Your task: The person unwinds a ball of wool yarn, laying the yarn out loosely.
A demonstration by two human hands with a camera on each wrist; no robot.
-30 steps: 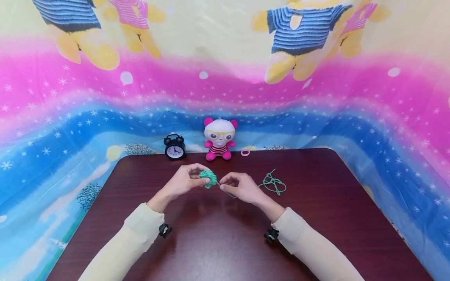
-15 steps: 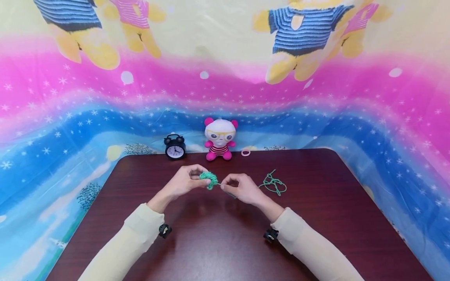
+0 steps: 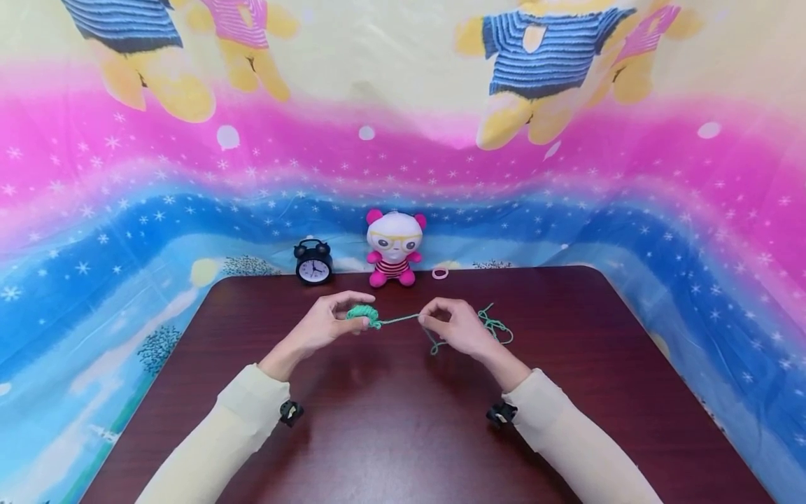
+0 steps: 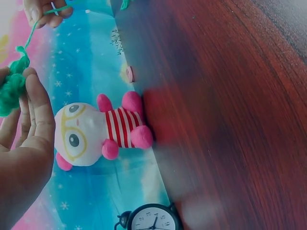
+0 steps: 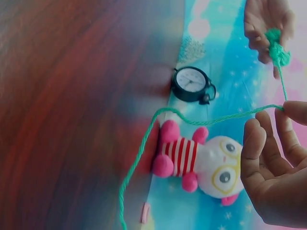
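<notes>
My left hand (image 3: 324, 323) grips a small wound bundle of green yarn (image 3: 362, 314) between thumb and fingers, above the table. From the bundle a strand of yarn (image 3: 399, 320) runs taut to my right hand (image 3: 456, 327), which pinches it between thumb and fingertip. Past that pinch the strand hangs slack, as the right wrist view shows with a loose green strand (image 5: 180, 115) curving down. More loose yarn (image 3: 497, 327) lies in loops on the table behind the right hand. In the left wrist view the bundle (image 4: 13, 91) sits at the fingertips.
A brown table (image 3: 390, 434) spans the view. Along its back edge stand a black alarm clock (image 3: 313, 263), a pink and white panda plush (image 3: 394, 248) and a small pink ring (image 3: 440, 274). A printed cloth (image 3: 403, 161) hangs behind and at both sides.
My right hand has moved right and slightly away, drawing out a longer stretch of strand. The left hand with the bundle has shifted a little to the left.
</notes>
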